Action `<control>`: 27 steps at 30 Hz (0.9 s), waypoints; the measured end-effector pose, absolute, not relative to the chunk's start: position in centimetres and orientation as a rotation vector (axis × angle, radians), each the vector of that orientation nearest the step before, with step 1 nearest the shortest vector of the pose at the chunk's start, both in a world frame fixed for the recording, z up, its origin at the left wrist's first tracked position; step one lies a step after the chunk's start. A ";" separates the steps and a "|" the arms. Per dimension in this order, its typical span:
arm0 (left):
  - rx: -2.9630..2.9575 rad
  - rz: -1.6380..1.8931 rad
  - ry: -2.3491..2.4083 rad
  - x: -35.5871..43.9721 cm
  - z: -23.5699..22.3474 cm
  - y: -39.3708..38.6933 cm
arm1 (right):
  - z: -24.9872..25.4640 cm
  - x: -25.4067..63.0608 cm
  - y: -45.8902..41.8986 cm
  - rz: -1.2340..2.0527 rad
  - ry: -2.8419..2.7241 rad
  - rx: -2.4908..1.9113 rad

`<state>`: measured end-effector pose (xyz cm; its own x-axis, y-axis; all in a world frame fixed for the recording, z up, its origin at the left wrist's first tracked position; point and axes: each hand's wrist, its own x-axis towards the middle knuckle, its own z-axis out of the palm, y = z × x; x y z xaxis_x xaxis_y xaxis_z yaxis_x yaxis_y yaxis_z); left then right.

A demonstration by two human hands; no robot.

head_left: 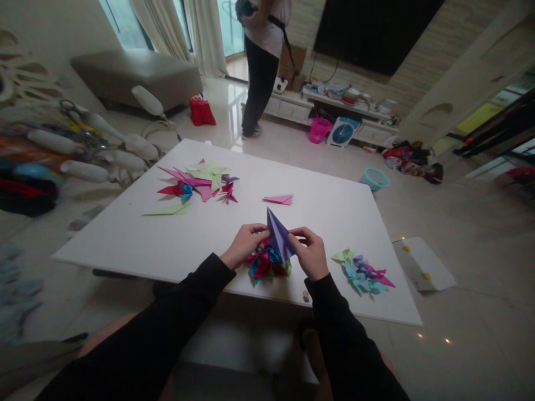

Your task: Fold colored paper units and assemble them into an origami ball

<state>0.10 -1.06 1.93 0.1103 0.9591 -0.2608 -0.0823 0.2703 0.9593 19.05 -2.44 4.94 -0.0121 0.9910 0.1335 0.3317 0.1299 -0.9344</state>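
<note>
A purple folded paper (279, 234), pointed at its top and creased down the middle, is held up over the white table. My left hand (247, 244) pinches its left edge, and my right hand (310, 250) grips the right edge between thumb and fingers. Just below it lies a pile of red, blue and green folded papers (267, 267), partly hidden by my left hand and the purple sheet. Beyond my hands rests a narrow pink folded paper (279, 199) with a light blue edge. To the right of my right hand is a heap of teal, purple and pink folded papers (363, 274).
The white table (326, 184) carries more pink, green and red folded papers (200, 178) at the far left, plus a flat green one (169, 210). A person (265, 55) stands beyond the table. A teal basket (376, 178) and a pink bin (320, 129) are on the floor.
</note>
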 end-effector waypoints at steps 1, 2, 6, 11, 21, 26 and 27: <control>0.989 0.982 1.158 0.2 2.0 -1.1 | 5.0 18.9 -2.5 0.947 -1.540 -1.319; 0.992 0.979 1.137 0.2 2.2 -1.2 | 5.0 18.7 -2.6 0.973 -1.569 -1.289; 0.981 0.968 1.075 0.6 2.6 -1.3 | 4.5 18.4 -2.6 1.132 -1.534 -1.281; 0.865 0.997 1.003 0.6 2.6 -0.9 | 3.3 18.7 -2.2 1.117 -1.515 -1.369; 1.006 1.119 1.061 -1.8 2.8 0.6 | 3.6 18.7 -2.1 1.228 -1.590 -1.330; 0.848 1.168 1.076 -2.6 2.3 1.4 | 3.9 19.8 -1.7 1.146 -1.605 -1.353; 0.795 1.185 1.084 -2.6 2.2 1.6 | 4.0 20.2 -1.7 1.114 -1.602 -1.366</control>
<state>-2.63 1.59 2.17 0.0209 0.9724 -0.2323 -0.3181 0.2267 0.9206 20.20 -1.66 3.97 -0.1578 0.9875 0.0009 0.3434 0.0558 -0.9375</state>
